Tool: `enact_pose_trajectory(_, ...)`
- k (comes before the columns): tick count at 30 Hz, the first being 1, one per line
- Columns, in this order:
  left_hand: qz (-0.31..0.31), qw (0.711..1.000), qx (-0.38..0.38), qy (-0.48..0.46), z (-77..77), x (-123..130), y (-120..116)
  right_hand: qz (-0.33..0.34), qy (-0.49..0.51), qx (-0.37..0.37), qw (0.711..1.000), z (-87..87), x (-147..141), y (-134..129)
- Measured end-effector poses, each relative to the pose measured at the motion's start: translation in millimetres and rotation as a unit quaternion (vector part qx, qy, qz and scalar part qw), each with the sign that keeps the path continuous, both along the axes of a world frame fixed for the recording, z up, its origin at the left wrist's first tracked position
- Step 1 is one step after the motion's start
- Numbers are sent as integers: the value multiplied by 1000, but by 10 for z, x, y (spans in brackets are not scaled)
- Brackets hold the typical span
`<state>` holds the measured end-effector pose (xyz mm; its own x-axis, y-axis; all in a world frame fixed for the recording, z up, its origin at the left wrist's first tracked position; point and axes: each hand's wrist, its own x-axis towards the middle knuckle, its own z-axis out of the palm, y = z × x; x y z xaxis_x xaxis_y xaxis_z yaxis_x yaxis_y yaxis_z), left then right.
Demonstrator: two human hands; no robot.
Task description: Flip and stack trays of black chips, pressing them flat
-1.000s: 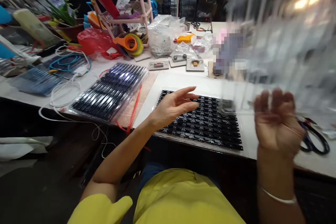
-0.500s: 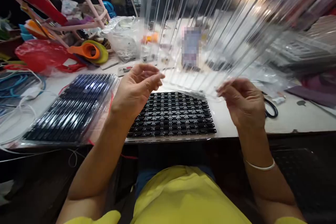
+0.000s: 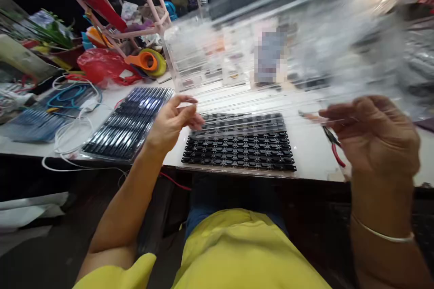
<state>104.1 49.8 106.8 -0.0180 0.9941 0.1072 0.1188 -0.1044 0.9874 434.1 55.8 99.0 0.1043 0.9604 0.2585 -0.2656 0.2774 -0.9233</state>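
Note:
A large clear ribbed plastic tray (image 3: 237,95), blurred and see-through, is raised at a tilt over the table. The fingers of my left hand (image 3: 171,122) are closed at its lower left edge. My right hand (image 3: 376,131) pinches its right side between thumb and fingers. Below, a matching tray holds rows of small black parts with pale markings (image 3: 237,153); the raised tray's near edge covers the back rows. To the left of my left hand lies a stack of trays with dark, shiny strips (image 3: 129,122).
Red-handled pliers (image 3: 335,151) lie beside my right hand. White and blue cables (image 3: 73,122) are coiled at the left. Behind stand a pink rack (image 3: 142,31), a red plastic bag (image 3: 101,67) and orange and yellow tape rolls (image 3: 151,61). The table's front edge runs close to me.
The clear tray has swung from steeply upright, ribs running up and away, to a flatter tilt with ribs running sideways. My right hand has moved right and closer. The view has shifted left.

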Motion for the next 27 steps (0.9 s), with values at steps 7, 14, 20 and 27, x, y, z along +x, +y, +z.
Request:
enact_pose_trajectory(7,109,984,-61,129,-384,-430,-268,103,-79,-243,961,-404,85,-205)
enact_pose_trajectory(14,133,937,-85,312,-777,-529,-363,105,-276,-244,924,-680,203,-474)
enact_pose_trajectory(20,117,912,-91,383,-773,-599,-309,18,-467,-178,866,-788,422,-374)
enact_pose_trajectory(27,17,803,56,594,-694,-83,-2,21,-659,159,735,-663,-221,81)
